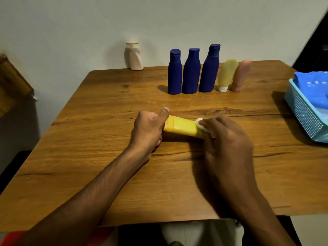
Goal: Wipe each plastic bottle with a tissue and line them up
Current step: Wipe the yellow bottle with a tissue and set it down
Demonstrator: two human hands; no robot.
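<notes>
Yellow bottle (pixel 179 128) lies mid-tabletop (pixel 88 139) | left hand (pixel 148 128) grips its 9 o'clock end | right hand (pixel 229 137) pinches tissue (pixel 200 123) at 3 o'clock | risk: loose grip, bottle rolls off toward the row at 12 o'clock.

No text, brand, number or sign can be read on anything here. The blue bag (pixel 314 84) in the basket (pixel 305 118) at about three o'clock carries a few pale marks, but they are too blurred to make out as letters. The bottles standing at twelve o'clock show plain surfaces with no legible print.
</notes>
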